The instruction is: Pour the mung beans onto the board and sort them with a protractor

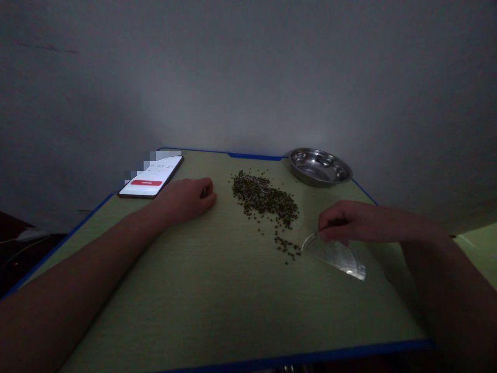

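My right hand pinches the upper edge of a clear plastic half-round piece, like half of a thin disc. Its left tip touches or nearly touches a few stray seeds on the table. Left of this hand, a heap of small brown-green seeds or beans spreads over the table, with a thin scatter trailing toward the plastic. My left hand rests on the tabletop left of the heap, fingers curled in and the thumb close to them; nothing shows in it. The palm is hidden.
A shallow steel bowl stands at the back right, near the wall. At the back left lies a phone with its screen lit, beside my left wrist. The pale green table has a blue edge.
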Demonstrator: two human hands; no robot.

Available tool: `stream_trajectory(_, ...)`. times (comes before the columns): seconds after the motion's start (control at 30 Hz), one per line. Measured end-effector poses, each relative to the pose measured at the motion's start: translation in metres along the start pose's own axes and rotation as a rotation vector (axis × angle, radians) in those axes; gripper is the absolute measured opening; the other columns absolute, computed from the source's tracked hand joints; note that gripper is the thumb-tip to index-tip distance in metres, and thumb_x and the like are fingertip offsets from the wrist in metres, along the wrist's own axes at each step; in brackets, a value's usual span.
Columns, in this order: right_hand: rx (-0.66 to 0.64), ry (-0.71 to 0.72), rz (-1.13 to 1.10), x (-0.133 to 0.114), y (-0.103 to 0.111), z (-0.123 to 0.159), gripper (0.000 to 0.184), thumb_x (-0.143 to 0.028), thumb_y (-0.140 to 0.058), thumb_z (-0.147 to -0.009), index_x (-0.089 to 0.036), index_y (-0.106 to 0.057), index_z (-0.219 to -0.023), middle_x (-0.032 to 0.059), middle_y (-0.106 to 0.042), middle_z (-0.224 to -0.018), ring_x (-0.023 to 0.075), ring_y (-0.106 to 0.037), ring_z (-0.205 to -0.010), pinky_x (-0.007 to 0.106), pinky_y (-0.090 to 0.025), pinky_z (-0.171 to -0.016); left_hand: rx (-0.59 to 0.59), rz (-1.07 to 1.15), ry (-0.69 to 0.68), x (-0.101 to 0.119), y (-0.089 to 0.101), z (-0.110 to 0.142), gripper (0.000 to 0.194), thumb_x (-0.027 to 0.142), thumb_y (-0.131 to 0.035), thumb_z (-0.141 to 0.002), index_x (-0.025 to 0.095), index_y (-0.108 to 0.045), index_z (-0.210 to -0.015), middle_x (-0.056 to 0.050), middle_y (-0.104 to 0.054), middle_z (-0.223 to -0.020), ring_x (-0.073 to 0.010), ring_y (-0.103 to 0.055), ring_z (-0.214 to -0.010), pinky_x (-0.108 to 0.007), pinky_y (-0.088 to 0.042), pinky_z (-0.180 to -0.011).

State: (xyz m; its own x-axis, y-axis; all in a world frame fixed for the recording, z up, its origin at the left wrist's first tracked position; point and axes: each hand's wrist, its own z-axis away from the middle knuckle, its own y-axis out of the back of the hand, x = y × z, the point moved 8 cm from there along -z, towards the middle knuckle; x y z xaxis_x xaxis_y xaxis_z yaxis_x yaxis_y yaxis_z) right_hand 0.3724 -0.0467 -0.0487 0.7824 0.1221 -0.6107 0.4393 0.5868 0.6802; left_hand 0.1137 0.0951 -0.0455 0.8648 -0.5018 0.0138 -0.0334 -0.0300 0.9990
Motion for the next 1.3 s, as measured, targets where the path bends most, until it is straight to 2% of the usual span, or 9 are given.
stream_trajectory(0.13,-0.050,-0.017,-0.018,0.005,-0.005,-0.004,0.035,-0.044,-0.056,-0.088,-0.016,-0.061,-0.068,-0.0033,-0.053,-0.059,0.0114,-0.050,-0.056,0.025,-0.040,-0.055,-0.004,0.003,-0.001,-0.001,0.000,0.000,0.033,0.049,-0.037,-0.085,0.022,-0.056,-0.086,-0.006,-0.068,-0.078,-0.0192,-0.059,-0.065,-0.030,-0.034,-0.055)
stream_trajectory(0.33,-0.001,-0.016,-0.017,0.002,-0.005,-0.007,0.034,-0.044,-0.056,-0.088,-0.017,-0.061,-0.069,-0.0031,-0.055,-0.060,0.0110,-0.050,-0.056,0.024,-0.039,-0.053,-0.009,-0.002,-0.007,0.001,0.000,0.000,0.033,0.048,-0.037,-0.085,0.022,-0.057,-0.085,-0.006,-0.068,-0.079,-0.0192,-0.059,-0.066,-0.029,-0.034,-0.055)
stream_trajectory(0.57,-0.018,0.074,0.057,-0.030,-0.027,-0.017,0.029,-0.037,-0.056,-0.089,-0.016,-0.063,-0.072,-0.0034,-0.053,-0.062,0.0104,-0.048,-0.057,0.023,-0.036,-0.051,-0.009,0.010,-0.005,0.001,-0.001,0.000,0.033,0.047,-0.037,-0.085,0.022,-0.058,-0.087,-0.007,-0.068,-0.079,-0.0205,-0.059,-0.065,-0.031,-0.035,-0.056)
stream_trajectory(0.7,-0.018,0.065,0.073,-0.031,-0.026,-0.015,0.029,-0.038,-0.056,-0.089,-0.015,-0.062,-0.073,-0.0037,-0.051,-0.063,0.0106,-0.047,-0.058,0.023,-0.035,-0.052,0.001,0.011,-0.007,0.001,-0.001,0.000,0.032,0.046,-0.038,-0.084,0.022,-0.058,-0.086,-0.007,-0.067,-0.078,-0.0198,-0.058,-0.064,-0.030,-0.034,-0.056)
stream_trajectory(0.83,-0.079,0.026,0.067,-0.029,-0.030,-0.010,0.028,-0.038,-0.057,-0.088,-0.015,-0.065,-0.074,-0.0025,-0.056,-0.063,0.0111,-0.050,-0.059,0.023,-0.037,-0.053,-0.005,0.014,-0.008,0.001,-0.001,0.001,0.033,0.047,-0.038,-0.085,0.022,-0.059,-0.087,-0.007,-0.067,-0.079,-0.0202,-0.058,-0.065,-0.031,-0.035,-0.057)
stream_trajectory(1.07,-0.106,0.038,0.163,-0.056,-0.048,-0.011,0.023,-0.037,-0.063,-0.084,-0.017,-0.073,-0.083,0.0007,-0.066,-0.072,0.0135,-0.059,-0.063,0.023,-0.039,-0.055,-0.001,0.013,-0.013,0.002,-0.001,0.001,0.033,0.045,-0.038,-0.083,0.022,-0.060,-0.089,-0.007,-0.068,-0.081,-0.0199,-0.058,-0.068,-0.030,-0.036,-0.059)
stream_trajectory(1.3,-0.071,0.067,0.219,-0.072,-0.056,-0.008,0.021,-0.037,-0.063,-0.084,-0.019,-0.073,-0.080,0.0017,-0.067,-0.073,0.0146,-0.060,-0.066,0.023,-0.037,-0.055,-0.023,0.003,0.014,0.004,0.001,0.002,0.033,0.044,-0.039,-0.083,0.021,-0.061,-0.090,-0.008,-0.067,-0.083,-0.0206,-0.059,-0.069,-0.031,-0.037,-0.061)
